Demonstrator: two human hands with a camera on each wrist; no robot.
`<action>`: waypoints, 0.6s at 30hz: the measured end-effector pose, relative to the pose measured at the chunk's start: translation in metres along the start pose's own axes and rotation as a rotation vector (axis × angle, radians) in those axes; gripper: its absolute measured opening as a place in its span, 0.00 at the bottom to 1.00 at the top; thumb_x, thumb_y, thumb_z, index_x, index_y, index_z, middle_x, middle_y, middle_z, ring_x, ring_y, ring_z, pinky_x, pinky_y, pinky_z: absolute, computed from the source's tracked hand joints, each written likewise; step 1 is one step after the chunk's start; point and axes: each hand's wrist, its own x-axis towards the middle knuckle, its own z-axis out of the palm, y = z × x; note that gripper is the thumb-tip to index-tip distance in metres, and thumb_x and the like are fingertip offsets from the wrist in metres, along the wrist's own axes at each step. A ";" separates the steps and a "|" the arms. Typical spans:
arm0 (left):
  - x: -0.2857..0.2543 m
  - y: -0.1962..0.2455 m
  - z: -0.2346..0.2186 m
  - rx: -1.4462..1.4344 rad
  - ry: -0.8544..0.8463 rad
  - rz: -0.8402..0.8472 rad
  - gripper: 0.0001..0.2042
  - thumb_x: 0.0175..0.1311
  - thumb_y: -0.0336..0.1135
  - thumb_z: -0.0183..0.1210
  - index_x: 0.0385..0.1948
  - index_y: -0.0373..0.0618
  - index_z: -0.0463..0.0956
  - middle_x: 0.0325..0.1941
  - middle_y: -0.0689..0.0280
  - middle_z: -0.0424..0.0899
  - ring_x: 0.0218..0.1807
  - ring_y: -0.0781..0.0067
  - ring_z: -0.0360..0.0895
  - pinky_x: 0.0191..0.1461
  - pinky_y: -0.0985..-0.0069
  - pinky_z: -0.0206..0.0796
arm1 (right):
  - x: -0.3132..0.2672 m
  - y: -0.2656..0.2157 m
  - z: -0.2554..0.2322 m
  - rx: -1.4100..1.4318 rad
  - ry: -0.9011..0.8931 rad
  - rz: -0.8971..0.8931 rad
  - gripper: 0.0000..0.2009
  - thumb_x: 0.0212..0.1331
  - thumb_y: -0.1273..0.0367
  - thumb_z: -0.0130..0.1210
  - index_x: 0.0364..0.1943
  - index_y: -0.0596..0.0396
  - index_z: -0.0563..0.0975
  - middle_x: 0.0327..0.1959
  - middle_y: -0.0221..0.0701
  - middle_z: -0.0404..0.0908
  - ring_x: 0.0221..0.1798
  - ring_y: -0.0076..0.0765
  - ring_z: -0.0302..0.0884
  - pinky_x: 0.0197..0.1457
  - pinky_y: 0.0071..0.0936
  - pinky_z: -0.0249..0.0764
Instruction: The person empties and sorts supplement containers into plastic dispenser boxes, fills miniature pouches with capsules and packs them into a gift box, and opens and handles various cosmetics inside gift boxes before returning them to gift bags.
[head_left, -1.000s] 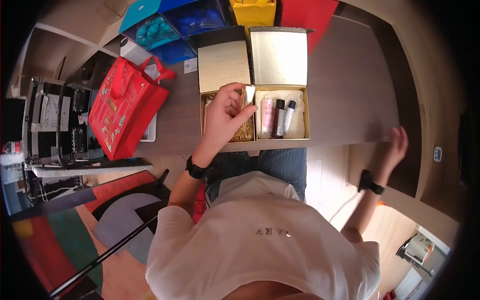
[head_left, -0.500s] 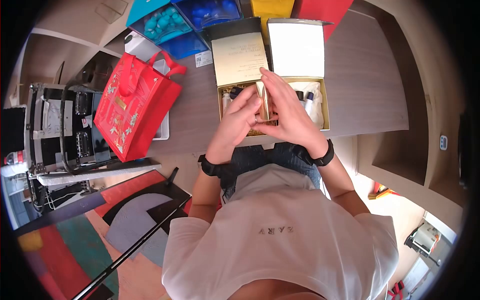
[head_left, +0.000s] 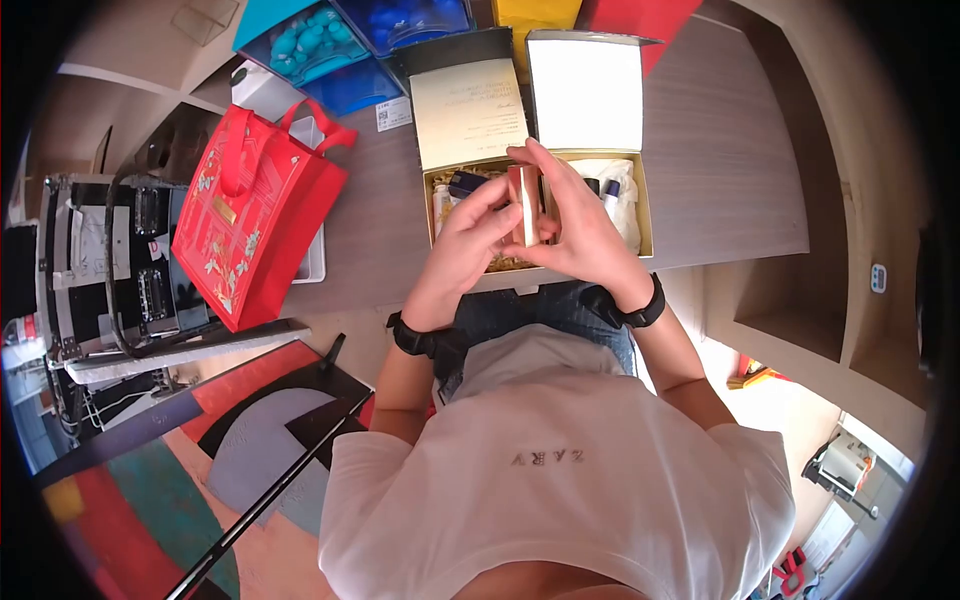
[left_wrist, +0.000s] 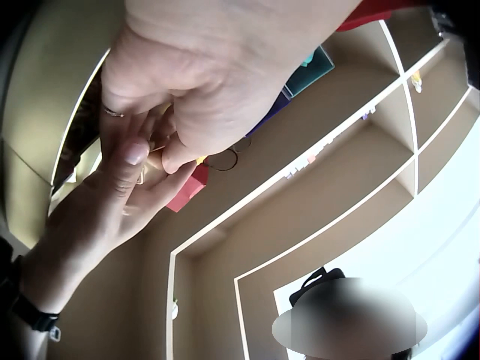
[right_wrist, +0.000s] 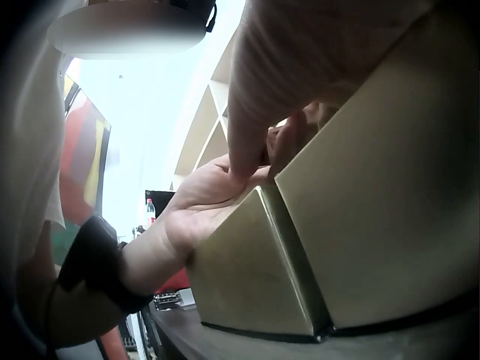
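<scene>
Both hands meet over the two gold boxes, around a small shiny gold case (head_left: 530,215) with a reddish face. My left hand (head_left: 462,245) holds the case from the left with thumb and fingers. From the other side, my right hand (head_left: 592,235) grips it with its thumb low and fingers raised; part of the case is hidden between the palms. Under the hands, the left gold box (head_left: 432,215) contains shredded filler, a white tube (head_left: 442,198) and a dark-capped item (head_left: 466,184). The right gold box (head_left: 647,215) contains white wrapping (head_left: 628,190) and a dark-capped bottle (head_left: 611,192).
Both lids stand raised behind the boxes, the printed left lid (head_left: 465,115) and the bright right lid (head_left: 585,95). A red gift bag (head_left: 250,215) leans at the left over a white tray (head_left: 315,255). Blue bins (head_left: 415,25) and a yellow bag (head_left: 540,12) line the back.
My right hand has come in from the table's right side to join the left at the case. Since half a second ago the case has turned, showing its reddish face.
</scene>
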 end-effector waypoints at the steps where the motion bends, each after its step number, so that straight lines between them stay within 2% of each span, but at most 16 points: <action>1: -0.001 0.001 -0.002 -0.072 -0.055 -0.043 0.22 0.81 0.31 0.46 0.72 0.35 0.58 0.62 0.52 0.78 0.58 0.58 0.83 0.57 0.65 0.81 | 0.000 0.000 -0.001 0.024 -0.006 0.027 0.54 0.41 0.69 0.77 0.77 0.56 0.56 0.71 0.42 0.72 0.66 0.57 0.73 0.69 0.43 0.70; 5: -0.003 0.008 0.006 -0.209 -0.142 -0.041 0.23 0.83 0.35 0.43 0.74 0.38 0.57 0.62 0.54 0.78 0.58 0.61 0.83 0.56 0.68 0.80 | -0.002 0.002 -0.002 0.016 0.001 0.000 0.54 0.41 0.70 0.76 0.77 0.56 0.56 0.71 0.39 0.73 0.67 0.56 0.73 0.69 0.43 0.70; 7: -0.003 0.008 0.009 -0.238 -0.030 -0.031 0.21 0.84 0.34 0.40 0.74 0.38 0.57 0.62 0.53 0.77 0.58 0.58 0.84 0.56 0.65 0.80 | -0.002 0.001 -0.002 0.021 0.011 0.015 0.53 0.41 0.70 0.76 0.77 0.56 0.57 0.71 0.37 0.73 0.66 0.55 0.74 0.68 0.43 0.70; 8: -0.003 0.008 0.009 -0.239 -0.030 -0.032 0.21 0.84 0.34 0.40 0.74 0.38 0.57 0.62 0.53 0.77 0.58 0.58 0.84 0.56 0.65 0.80 | -0.002 0.001 -0.001 0.021 0.011 0.016 0.53 0.41 0.70 0.76 0.77 0.56 0.57 0.71 0.37 0.73 0.66 0.55 0.74 0.68 0.43 0.70; 11: 0.000 0.004 0.004 -0.254 -0.100 -0.014 0.21 0.82 0.33 0.46 0.71 0.39 0.58 0.62 0.53 0.77 0.56 0.58 0.85 0.54 0.65 0.82 | -0.002 0.001 0.000 0.073 0.013 0.056 0.52 0.41 0.70 0.75 0.76 0.55 0.58 0.70 0.36 0.74 0.65 0.55 0.75 0.68 0.43 0.70; 13: 0.003 -0.009 -0.002 -0.010 -0.027 0.044 0.22 0.78 0.31 0.53 0.69 0.39 0.60 0.60 0.53 0.78 0.53 0.61 0.85 0.51 0.66 0.83 | 0.000 0.001 -0.001 -0.022 0.003 -0.008 0.52 0.41 0.70 0.76 0.75 0.55 0.59 0.70 0.38 0.74 0.65 0.55 0.75 0.67 0.44 0.71; 17: 0.002 -0.004 0.000 0.035 -0.007 0.048 0.23 0.75 0.28 0.57 0.68 0.40 0.61 0.58 0.55 0.80 0.52 0.63 0.85 0.50 0.67 0.83 | -0.003 0.003 -0.001 -0.038 0.021 -0.033 0.51 0.42 0.69 0.76 0.75 0.55 0.60 0.70 0.39 0.74 0.66 0.56 0.75 0.67 0.45 0.71; 18: 0.002 -0.002 0.002 0.001 0.012 0.038 0.24 0.75 0.29 0.57 0.69 0.39 0.60 0.58 0.53 0.80 0.54 0.59 0.85 0.53 0.64 0.83 | -0.004 0.002 -0.002 0.006 0.031 -0.002 0.50 0.43 0.68 0.76 0.75 0.55 0.60 0.69 0.39 0.75 0.66 0.55 0.74 0.67 0.45 0.71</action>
